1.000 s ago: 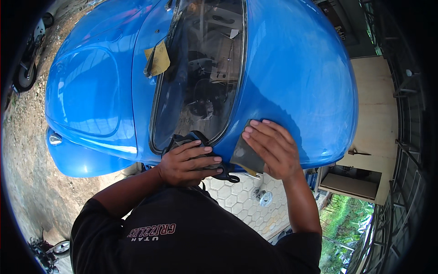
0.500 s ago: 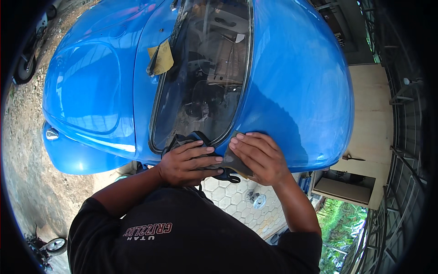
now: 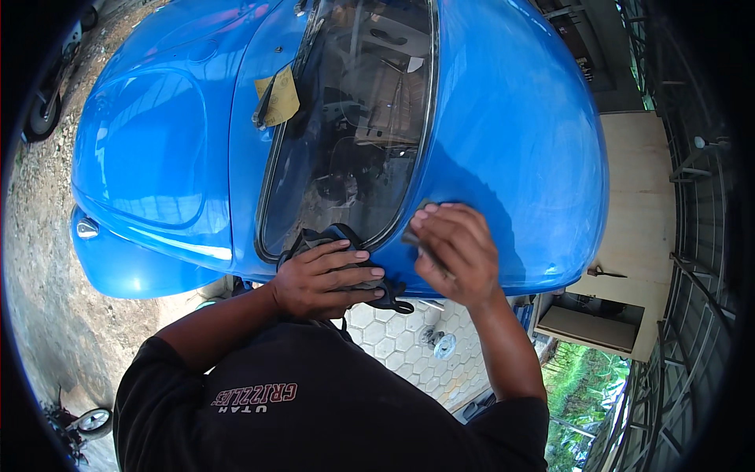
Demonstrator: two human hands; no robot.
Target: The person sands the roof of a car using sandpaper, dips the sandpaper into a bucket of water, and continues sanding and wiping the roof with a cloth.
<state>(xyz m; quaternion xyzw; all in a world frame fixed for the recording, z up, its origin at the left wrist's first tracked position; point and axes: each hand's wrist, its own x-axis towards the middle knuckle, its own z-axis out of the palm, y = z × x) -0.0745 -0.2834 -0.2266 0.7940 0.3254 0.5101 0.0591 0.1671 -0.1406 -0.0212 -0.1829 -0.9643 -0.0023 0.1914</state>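
A blue rounded car [image 3: 519, 157] fills the upper middle, its windshield [image 3: 346, 157] framed by a dark rubber seal. My left hand [image 3: 330, 275] lies with fingers stretched over a dark cloth-like bundle with a strap [image 3: 340, 233], at the near corner of the windshield. What is under the palm is hidden. To its right, my right hand [image 3: 464, 256] is bent round a grey-brown sheet [image 3: 417, 236] that looks like sandpaper. The sheet's edge shows between thumb and fingers, over the blue roof beside the windshield corner. How firmly it touches the paint I cannot tell.
A yellow sheet of paper [image 3: 279, 98] is tucked at the wiper on the windshield's left side. Hexagonal paving [image 3: 385, 338] shows below the car. Wooden boarding [image 3: 637, 204] and a metal frame stand at the right. Motorbike wheels [image 3: 96, 423] show at the left rim.
My right hand has moved up and slightly right, away from my left hand. The sheet, flatter before, is now bunched or tilted in its fingers. My left hand has stayed in place.
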